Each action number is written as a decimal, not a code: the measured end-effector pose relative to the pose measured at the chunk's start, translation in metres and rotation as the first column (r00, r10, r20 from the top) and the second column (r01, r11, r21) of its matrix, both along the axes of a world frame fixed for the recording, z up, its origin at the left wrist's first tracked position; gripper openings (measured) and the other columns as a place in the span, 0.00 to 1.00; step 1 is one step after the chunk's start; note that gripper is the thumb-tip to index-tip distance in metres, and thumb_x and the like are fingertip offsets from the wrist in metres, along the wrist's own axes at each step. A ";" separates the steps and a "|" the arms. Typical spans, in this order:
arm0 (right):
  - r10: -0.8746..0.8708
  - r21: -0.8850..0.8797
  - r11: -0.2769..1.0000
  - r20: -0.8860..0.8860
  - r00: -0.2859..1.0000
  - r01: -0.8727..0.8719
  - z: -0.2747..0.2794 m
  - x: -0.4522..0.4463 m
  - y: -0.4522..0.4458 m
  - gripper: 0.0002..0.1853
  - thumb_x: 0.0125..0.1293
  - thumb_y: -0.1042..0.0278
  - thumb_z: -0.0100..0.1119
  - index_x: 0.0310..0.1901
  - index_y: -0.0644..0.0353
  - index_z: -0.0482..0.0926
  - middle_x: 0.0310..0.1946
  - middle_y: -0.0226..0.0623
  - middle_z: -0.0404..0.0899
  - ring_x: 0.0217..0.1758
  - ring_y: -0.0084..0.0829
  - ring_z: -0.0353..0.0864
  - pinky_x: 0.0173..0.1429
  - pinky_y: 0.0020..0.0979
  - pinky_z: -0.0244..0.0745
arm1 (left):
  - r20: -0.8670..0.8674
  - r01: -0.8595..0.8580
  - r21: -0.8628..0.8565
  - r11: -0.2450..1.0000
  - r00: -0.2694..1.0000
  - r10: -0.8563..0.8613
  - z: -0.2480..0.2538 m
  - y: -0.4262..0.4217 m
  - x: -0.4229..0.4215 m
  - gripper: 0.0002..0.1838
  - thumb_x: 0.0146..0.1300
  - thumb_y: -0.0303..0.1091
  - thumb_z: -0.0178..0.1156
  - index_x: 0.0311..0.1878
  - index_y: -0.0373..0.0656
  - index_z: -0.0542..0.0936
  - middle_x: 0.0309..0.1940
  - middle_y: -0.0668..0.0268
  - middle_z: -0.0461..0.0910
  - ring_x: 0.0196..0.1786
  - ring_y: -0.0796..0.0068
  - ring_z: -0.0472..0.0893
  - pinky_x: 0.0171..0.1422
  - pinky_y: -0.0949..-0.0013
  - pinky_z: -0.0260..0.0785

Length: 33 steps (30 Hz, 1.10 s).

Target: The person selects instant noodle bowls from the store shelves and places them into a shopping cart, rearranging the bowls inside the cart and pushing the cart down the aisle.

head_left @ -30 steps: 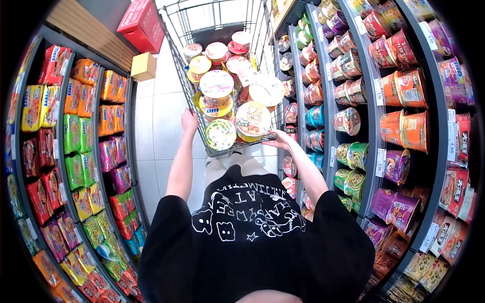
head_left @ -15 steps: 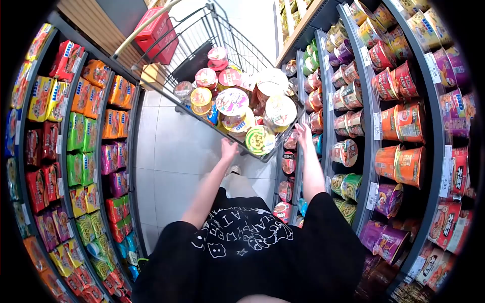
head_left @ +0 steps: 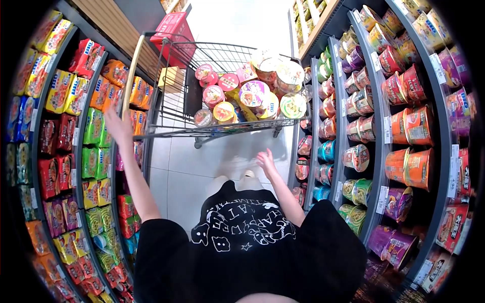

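A black wire shopping cart (head_left: 217,134) stands sideways across the aisle, loaded with several instant noodle cups and bowls, among them a purple-and-white cup (head_left: 254,96) and a green-lidded bowl (head_left: 293,106). My left hand (head_left: 119,126) is at the near end of the cart's pale handle (head_left: 132,76), fingers apart and a little blurred; whether it touches the bar is unclear. Below the cart, over the floor, my right hand (head_left: 265,160) holds nothing, its fingers loosely bent and apart.
Shelves of bagged noodles (head_left: 91,126) line the left side. Noodle cups and bowls (head_left: 406,131) fill the shelves on the right, close to the cart's front. Beyond the cart are a red box (head_left: 174,38) and a yellow carton (head_left: 172,79).
The cart has turned from a slant to nearly straight across the aisle. My left hand has moved left to the handle; my right hand has dropped away from the cart's front corner.
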State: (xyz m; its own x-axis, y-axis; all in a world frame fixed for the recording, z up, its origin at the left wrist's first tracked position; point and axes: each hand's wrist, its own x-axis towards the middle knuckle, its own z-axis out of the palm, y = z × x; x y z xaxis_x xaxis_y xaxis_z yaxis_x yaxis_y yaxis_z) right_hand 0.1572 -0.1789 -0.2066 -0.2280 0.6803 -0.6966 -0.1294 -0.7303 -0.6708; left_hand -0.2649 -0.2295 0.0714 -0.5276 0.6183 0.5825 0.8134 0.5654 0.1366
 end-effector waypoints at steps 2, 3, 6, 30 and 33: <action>0.094 0.031 0.995 -0.016 0.995 -0.094 0.014 -0.021 -0.006 0.36 0.55 0.63 0.49 0.62 0.52 0.40 0.58 0.42 0.53 0.57 0.34 0.60 0.55 0.43 0.57 | -0.001 -0.163 -0.095 0.982 0.986 0.164 -0.012 -0.017 -0.047 0.27 0.54 0.38 0.53 0.55 0.34 0.60 0.51 0.50 0.63 0.56 0.54 0.61 0.59 0.60 0.53; 0.187 0.068 0.980 -0.030 0.982 -0.184 0.018 -0.030 -0.008 0.36 0.55 0.62 0.50 0.62 0.51 0.40 0.58 0.42 0.54 0.56 0.33 0.62 0.54 0.42 0.59 | 0.258 -0.126 -0.122 0.985 0.954 0.154 -0.022 -0.024 -0.066 0.29 0.54 0.41 0.53 0.56 0.35 0.59 0.52 0.50 0.63 0.57 0.56 0.61 0.59 0.60 0.52; 0.317 0.109 0.945 -0.072 0.946 -0.309 0.041 -0.054 -0.013 0.37 0.55 0.61 0.51 0.62 0.51 0.41 0.58 0.42 0.54 0.54 0.31 0.64 0.52 0.40 0.61 | 0.578 0.056 -0.028 0.998 0.816 -0.029 -0.061 -0.032 -0.118 0.34 0.54 0.46 0.54 0.59 0.38 0.55 0.44 0.54 0.70 0.49 0.67 0.70 0.51 0.65 0.61; 0.423 0.363 -0.192 0.869 0.256 -0.912 0.200 -0.019 -0.016 0.35 0.46 0.50 0.58 0.54 0.60 0.61 0.41 0.48 0.70 0.59 0.46 0.54 0.58 0.39 0.55 | 0.267 0.397 0.166 0.903 0.863 -0.429 -0.055 -0.027 0.194 0.26 0.48 0.28 0.50 0.55 0.44 0.64 0.62 0.52 0.46 0.65 0.53 0.43 0.64 0.54 0.38; 0.428 0.316 -0.151 0.875 0.226 -0.937 0.191 0.004 -0.014 0.24 0.43 0.49 0.60 0.38 0.59 0.73 0.23 0.43 0.75 0.40 0.40 0.73 0.49 0.35 0.61 | 0.218 0.524 0.325 0.787 0.768 -0.602 -0.056 -0.015 0.209 0.17 0.45 0.22 0.44 0.40 0.36 0.73 0.52 0.52 0.65 0.57 0.52 0.62 0.59 0.55 0.53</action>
State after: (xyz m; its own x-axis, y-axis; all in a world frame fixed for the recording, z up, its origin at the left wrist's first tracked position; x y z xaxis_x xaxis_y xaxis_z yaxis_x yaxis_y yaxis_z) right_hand 0.1611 -0.1930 -0.0158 -0.8751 0.4201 -0.2403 0.4753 0.6527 -0.5900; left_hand -0.0558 -0.2443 0.0159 -0.2954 0.7253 0.6219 0.8711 -0.0628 0.4871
